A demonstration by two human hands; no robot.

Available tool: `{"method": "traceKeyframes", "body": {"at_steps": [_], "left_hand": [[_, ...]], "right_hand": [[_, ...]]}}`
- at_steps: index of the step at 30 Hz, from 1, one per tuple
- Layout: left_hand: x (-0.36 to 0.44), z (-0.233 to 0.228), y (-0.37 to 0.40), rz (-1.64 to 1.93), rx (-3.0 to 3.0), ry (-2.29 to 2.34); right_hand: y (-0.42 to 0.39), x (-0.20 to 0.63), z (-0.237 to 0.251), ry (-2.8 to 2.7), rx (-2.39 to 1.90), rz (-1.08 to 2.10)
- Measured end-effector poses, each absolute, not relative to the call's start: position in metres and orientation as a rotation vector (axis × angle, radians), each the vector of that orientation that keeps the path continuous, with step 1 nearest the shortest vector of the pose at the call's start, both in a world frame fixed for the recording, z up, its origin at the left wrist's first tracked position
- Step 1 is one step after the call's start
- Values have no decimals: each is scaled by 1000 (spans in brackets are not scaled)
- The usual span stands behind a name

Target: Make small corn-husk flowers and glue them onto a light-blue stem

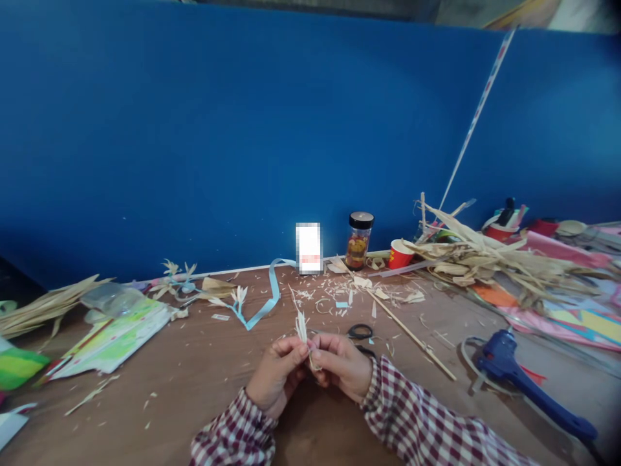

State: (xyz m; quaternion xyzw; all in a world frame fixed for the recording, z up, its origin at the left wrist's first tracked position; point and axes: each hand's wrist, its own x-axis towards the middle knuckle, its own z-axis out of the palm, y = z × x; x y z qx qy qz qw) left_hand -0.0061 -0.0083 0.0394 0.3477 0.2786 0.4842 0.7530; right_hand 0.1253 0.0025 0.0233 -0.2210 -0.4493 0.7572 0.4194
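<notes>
Close together above the front of the table, my left hand (281,369) and my right hand (342,364) pinch a small flower of pale dried husk strips (301,325). Its narrow white strips point up and away from me, between the fingertips. The lower end is mostly covered by my fingers, and a bit of it shows under my right thumb. Black-handled scissors (359,332) lie just beyond my right hand, partly hidden by it. A similar husk flower on a light blue stem (239,314) rests farther left, with light blue ribbon (274,291) running from it.
A blue glue gun (514,369) lies at the right, near a thin stick (412,333). Behind stand a lidded jar (358,243) and a red paper cup (400,254). Dried husks (485,252) pile up at right; a blue partition (218,129) closes off the back.
</notes>
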Motion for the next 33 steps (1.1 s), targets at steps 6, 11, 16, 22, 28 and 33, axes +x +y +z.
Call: {"method": "traceKeyframes", "body": {"at_steps": [6, 11, 16, 22, 28, 33], "left_hand": [[-8, 41, -10, 1045, 729, 622], [-4, 44, -12, 1107, 747, 698], [-1, 36, -10, 1185, 716, 754], [-2, 29, -6, 1180, 638, 728], [-1, 36, -9, 1137, 682, 672], [-1, 39, -10, 1101, 776, 667]], "right_hand": [[3, 127, 20, -1123, -548, 1969], [3, 127, 19, -1130, -572, 1934], [4, 126, 21, -1115, -647, 1867], [5, 124, 20, -1092, -660, 1829], [3, 125, 23, -1014, -637, 1939], [2, 126, 23, -1016, -606, 1976]]}}
